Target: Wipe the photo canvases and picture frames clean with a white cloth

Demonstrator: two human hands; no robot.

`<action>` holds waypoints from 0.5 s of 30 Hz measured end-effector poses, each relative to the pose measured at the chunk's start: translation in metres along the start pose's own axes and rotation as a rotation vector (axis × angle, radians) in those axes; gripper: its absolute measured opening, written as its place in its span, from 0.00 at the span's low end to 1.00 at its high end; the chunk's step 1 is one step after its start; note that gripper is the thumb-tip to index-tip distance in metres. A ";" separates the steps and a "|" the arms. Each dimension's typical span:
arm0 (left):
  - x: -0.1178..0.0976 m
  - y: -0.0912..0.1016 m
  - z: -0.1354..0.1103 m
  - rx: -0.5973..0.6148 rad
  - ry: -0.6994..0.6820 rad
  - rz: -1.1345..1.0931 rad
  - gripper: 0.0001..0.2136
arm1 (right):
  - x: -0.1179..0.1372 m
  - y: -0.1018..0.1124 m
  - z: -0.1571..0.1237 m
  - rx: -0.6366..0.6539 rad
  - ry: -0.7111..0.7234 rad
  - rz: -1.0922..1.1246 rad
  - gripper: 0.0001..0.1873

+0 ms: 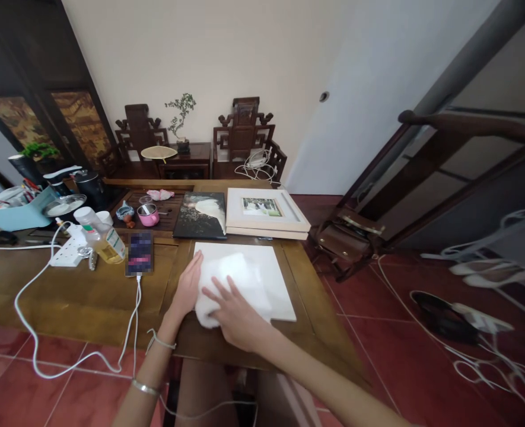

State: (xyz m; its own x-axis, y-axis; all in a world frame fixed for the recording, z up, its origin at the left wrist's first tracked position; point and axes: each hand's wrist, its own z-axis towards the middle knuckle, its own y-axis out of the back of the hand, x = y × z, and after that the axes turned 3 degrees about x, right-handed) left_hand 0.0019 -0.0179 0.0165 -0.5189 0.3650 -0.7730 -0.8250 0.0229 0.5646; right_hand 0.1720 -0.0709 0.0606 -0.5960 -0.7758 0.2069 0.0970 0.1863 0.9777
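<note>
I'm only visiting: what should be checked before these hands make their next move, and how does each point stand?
1. Right hand on the cloth: ok.
2. Left hand at the board's left edge: ok.
3. Phone off the board: ok.
4. Cable wholly on the table: not ok, it loops past the near edge.
5. Board's underside clean: cannot tell, hidden.

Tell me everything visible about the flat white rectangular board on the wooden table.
The flat white rectangular board looks plain and smooth; its material cannot be told. It lies on the brown wooden table. A fluffy white cloth covers much of its left and near part; the left hand is at its left edge, the right hand spread on the cloth.
</note>
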 end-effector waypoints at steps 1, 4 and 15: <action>0.000 0.000 0.000 0.011 -0.002 0.005 0.23 | 0.004 0.002 -0.011 0.026 0.040 0.030 0.19; 0.003 -0.003 -0.001 0.060 -0.025 0.058 0.23 | 0.002 0.011 -0.034 0.056 0.039 0.111 0.22; 0.010 -0.008 0.001 0.059 -0.058 0.182 0.19 | -0.072 0.039 0.044 -0.101 -0.276 0.151 0.23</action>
State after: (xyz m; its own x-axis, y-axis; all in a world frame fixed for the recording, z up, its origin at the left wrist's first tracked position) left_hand 0.0035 -0.0139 0.0043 -0.6433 0.4207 -0.6397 -0.7032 0.0059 0.7110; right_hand 0.1839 0.0188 0.0826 -0.7611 -0.5486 0.3460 0.2710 0.2157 0.9381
